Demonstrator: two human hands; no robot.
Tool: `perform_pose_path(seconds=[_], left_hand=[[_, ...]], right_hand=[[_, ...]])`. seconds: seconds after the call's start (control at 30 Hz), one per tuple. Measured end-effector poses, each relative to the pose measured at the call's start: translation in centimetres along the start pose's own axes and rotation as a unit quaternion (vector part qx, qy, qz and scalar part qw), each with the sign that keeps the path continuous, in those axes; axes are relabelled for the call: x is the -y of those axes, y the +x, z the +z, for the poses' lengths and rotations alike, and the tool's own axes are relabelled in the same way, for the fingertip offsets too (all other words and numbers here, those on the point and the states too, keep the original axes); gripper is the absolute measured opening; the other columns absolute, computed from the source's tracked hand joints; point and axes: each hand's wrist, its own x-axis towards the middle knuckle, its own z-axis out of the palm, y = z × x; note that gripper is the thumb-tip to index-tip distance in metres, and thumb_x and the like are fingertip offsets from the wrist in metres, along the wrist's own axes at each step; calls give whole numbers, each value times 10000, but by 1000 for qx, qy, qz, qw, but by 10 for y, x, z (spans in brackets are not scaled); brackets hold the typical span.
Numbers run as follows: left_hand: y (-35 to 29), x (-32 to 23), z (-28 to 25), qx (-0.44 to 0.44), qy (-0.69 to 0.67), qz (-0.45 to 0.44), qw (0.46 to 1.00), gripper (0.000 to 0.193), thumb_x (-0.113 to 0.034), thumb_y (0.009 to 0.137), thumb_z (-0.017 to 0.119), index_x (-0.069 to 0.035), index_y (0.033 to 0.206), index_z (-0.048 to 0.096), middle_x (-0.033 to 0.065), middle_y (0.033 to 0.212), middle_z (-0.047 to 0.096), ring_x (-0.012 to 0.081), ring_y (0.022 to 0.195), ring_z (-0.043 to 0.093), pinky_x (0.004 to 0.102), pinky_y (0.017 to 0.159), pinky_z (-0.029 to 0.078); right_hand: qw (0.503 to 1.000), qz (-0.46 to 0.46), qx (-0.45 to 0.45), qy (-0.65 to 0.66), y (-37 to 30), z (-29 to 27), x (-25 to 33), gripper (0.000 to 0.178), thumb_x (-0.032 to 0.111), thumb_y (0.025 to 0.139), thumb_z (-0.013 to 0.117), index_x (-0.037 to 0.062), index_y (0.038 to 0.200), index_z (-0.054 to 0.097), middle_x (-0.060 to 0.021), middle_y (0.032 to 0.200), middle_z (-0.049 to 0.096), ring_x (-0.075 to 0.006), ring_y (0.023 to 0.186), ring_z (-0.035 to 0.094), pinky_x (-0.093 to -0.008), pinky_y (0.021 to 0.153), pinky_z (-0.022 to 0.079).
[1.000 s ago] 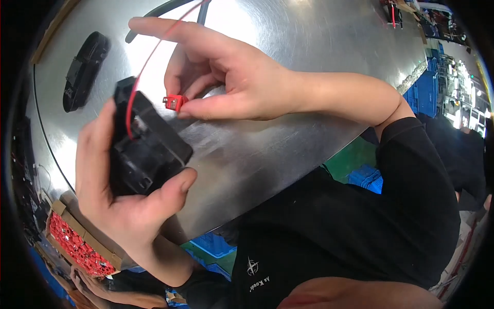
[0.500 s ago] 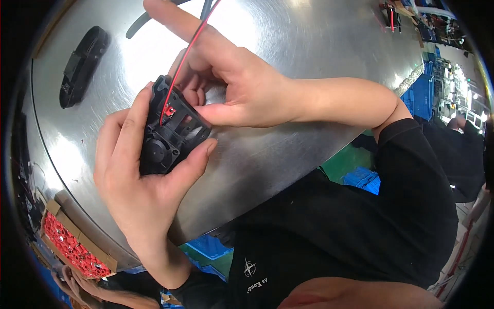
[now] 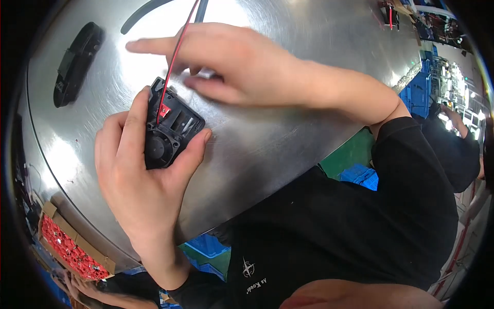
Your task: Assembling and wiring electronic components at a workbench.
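My left hand (image 3: 146,170) grips a black plastic housing (image 3: 181,114) by its sides, thumb on the right and fingers on the left. A small round black fan (image 3: 157,148) sits in the housing's lower part, and a small red piece (image 3: 163,111) shows above it. From beside that piece a red and black wire (image 3: 176,54) runs up past the top of the picture. My right hand (image 3: 226,62) hovers above and right of the housing, apart from it. Its index finger points left, the thumb is spread away, and nothing shows between them; the other fingers are partly hidden.
On the metal table (image 3: 267,149) lies a long oval black part (image 3: 78,64) at far left. A dark curved strip (image 3: 146,14) lies at the top. A cardboard box of red parts (image 3: 69,247) stands at lower left, near another person's hands (image 3: 85,288). Blue crates (image 3: 360,176) are below the table edge.
My right hand has drawn up and away from the housing, its thumb leaving the housing's edge. The left hand still holds the housing, which has shifted only slightly.
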Motion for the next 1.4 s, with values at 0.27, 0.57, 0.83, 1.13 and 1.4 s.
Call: perform_pose_path(seconds=[0.27, 0.57, 0.83, 1.13, 1.4], left_hand=[[-3, -8, 3, 14, 1, -8, 1000, 780, -273, 693, 986, -48, 1377, 687, 119, 1118, 656, 285, 1046, 651, 386, 937, 532], [1, -9, 1, 45, -28, 46, 998, 832, -258, 638, 994, -30, 1375, 682, 133, 1229, 631, 311, 1129, 623, 407, 985, 516], [-4, -6, -3, 71, -9, 43, 997, 816, -264, 628, 994, -20, 1347, 697, 115, 1154, 645, 297, 1098, 624, 400, 974, 514], [-2, -3, 0, 36, -19, 64, 997, 804, -201, 634, 979, -54, 1371, 695, 121, 1092, 666, 319, 1029, 605, 414, 937, 504], [-10, 5, 2, -19, -18, 72, 997, 665, -459, 670, 933, -175, 1240, 745, 70, 1019, 646, 287, 1032, 616, 455, 825, 493]], right_hand=[[915, 253, 112, 293, 6, -15, 11, 448, 82, 938, 631, 20, 1381, 598, -110, 1040, 748, -124, 697, 692, -269, 648, 568], [728, 395, 157, 538, 5, -21, 17, 781, 300, 1057, 516, 26, 1689, 145, -198, 830, 709, -163, 542, 646, -275, 510, 524], [752, 404, 181, 488, 8, -15, 17, 746, 338, 1071, 485, 30, 1680, 185, -159, 710, 685, -158, 535, 630, -278, 514, 511], [799, 391, 161, 427, 9, -27, 31, 608, 278, 1096, 506, 95, 1647, 325, -126, 954, 700, -145, 621, 666, -292, 555, 574], [961, 178, 147, 153, -1, -11, 30, 447, 140, 989, 683, 53, 1412, 566, -100, 997, 676, -143, 821, 668, -317, 717, 550]])
